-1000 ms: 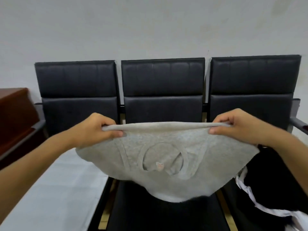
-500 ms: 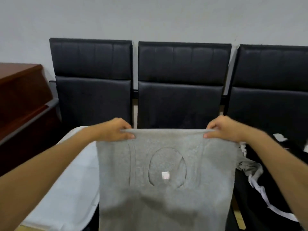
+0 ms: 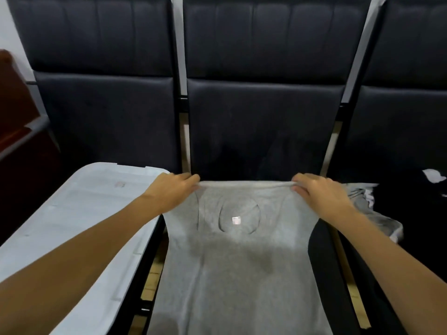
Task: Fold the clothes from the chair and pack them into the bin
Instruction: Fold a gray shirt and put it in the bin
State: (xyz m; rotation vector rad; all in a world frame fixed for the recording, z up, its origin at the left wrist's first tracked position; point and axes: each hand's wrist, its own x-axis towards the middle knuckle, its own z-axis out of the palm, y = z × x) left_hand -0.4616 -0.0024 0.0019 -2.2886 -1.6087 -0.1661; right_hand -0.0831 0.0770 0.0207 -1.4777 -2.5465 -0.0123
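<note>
A grey shirt (image 3: 237, 267) lies spread down the middle black chair seat (image 3: 321, 257), its round neckline with a small white label showing through the upper layer. My left hand (image 3: 173, 192) pinches the folded top edge at its left corner. At the right corner my right hand (image 3: 319, 193) pinches the same edge. A white bin (image 3: 79, 218) with its lid on rests on the left chair, beside my left forearm. Black, grey and white clothes (image 3: 387, 209) are heaped on the right chair.
Three black padded chair backs (image 3: 263, 93) stand in a row against a pale wall. Brown wooden furniture (image 3: 17, 131) sits at the far left. Wooden floor shows through the gaps between the seats.
The shirt has come down from hanging in the air to lying on the middle seat. Both hands lowered and moved forward with its top edge, and my view tilted down closer to the seat.
</note>
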